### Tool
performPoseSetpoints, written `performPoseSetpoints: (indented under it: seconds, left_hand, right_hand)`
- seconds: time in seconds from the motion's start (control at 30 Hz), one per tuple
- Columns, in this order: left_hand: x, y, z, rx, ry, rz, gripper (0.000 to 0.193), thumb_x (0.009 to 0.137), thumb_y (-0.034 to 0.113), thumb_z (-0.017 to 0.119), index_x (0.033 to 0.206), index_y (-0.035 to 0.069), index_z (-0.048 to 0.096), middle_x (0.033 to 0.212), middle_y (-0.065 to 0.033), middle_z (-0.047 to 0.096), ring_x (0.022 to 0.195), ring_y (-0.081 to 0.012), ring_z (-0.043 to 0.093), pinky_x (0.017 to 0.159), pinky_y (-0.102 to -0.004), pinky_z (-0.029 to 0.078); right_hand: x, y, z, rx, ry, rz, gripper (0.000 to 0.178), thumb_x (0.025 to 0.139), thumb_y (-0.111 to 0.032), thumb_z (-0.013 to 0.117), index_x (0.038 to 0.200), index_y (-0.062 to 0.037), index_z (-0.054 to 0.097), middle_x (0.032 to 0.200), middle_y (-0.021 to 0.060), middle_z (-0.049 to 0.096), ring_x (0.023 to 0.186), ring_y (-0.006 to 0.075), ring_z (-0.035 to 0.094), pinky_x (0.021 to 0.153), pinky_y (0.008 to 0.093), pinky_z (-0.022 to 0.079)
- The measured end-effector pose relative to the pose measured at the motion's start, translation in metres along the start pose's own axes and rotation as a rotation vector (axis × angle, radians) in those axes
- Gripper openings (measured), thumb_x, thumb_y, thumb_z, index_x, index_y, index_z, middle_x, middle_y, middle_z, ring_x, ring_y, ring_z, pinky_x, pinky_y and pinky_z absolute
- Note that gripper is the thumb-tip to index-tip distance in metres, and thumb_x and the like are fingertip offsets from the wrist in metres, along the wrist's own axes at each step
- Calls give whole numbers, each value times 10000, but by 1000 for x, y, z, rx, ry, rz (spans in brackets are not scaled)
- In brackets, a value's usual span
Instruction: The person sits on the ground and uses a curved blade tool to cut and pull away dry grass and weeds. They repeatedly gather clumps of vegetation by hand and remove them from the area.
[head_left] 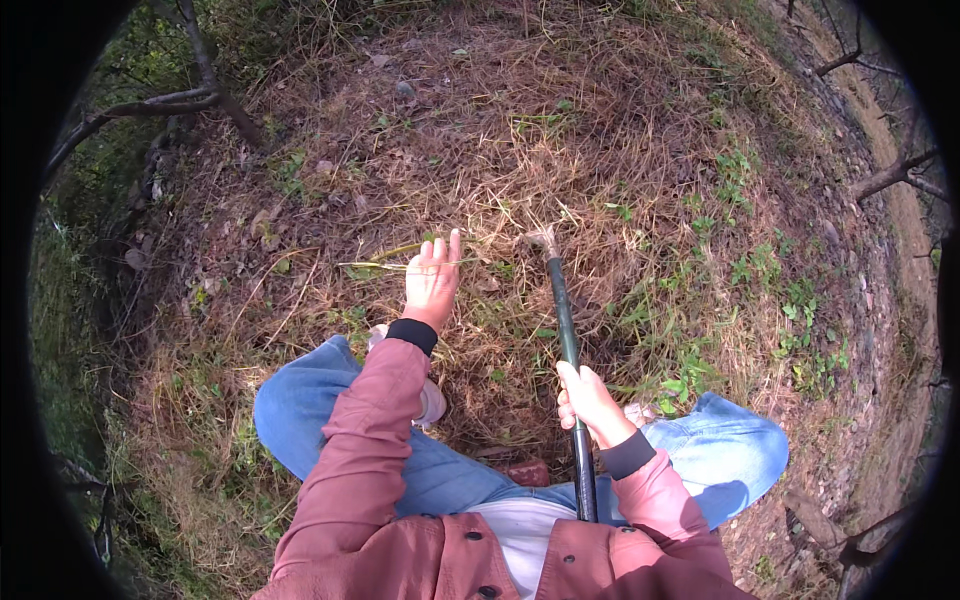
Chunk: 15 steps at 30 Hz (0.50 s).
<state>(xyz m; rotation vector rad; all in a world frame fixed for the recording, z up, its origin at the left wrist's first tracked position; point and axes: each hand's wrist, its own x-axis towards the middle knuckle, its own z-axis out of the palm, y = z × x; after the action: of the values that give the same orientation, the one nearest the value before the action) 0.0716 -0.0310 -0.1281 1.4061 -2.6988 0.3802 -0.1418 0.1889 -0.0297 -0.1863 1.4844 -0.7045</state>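
My left hand (432, 288) is raised over the dry ground left of the middle. Its fingers are partly curled, with one stretched out, and thin yellow-green grass stalks (390, 264) run across them, apparently gripped. Wrapped round a long dark green and black handle (564, 310) is my right hand (592, 402). That handle slants from near my lap up to a pale, frayed-looking end (543, 240) among the straw. What sits at its far tip is too unclear to name.
Dry grass and straw (500, 110) cover the ground, with green weeds (795, 310) at the right. Bare branches (190, 102) reach in at the upper left and more (895, 178) at the right. My bent knees in blue jeans (715, 455) flank the work spot.
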Motion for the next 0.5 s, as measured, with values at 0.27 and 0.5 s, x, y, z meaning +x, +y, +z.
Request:
performPoseSetpoints:
  seconds: [0.27, 0.5]
  left_hand:
    - [21, -3, 44, 15, -107, -207, 133, 865, 187, 582, 810, 103, 670, 929, -86, 585, 971, -239, 528, 769, -340, 469]
    - [16, -12, 21, -556, -454, -558, 460, 990, 330, 350, 770, 59, 649, 799, -196, 697, 783, -359, 686, 720, -451, 516]
  right_hand:
    - [32, 2, -13, -271, 107, -61, 329, 996, -387, 516, 948, -69, 446, 627, 9, 454, 424, 111, 451, 375, 285, 410]
    - [55, 27, -45, -121, 120, 82, 459, 1007, -445, 481, 774, -53, 428, 516, 45, 447, 360, 174, 470, 344, 325, 402]
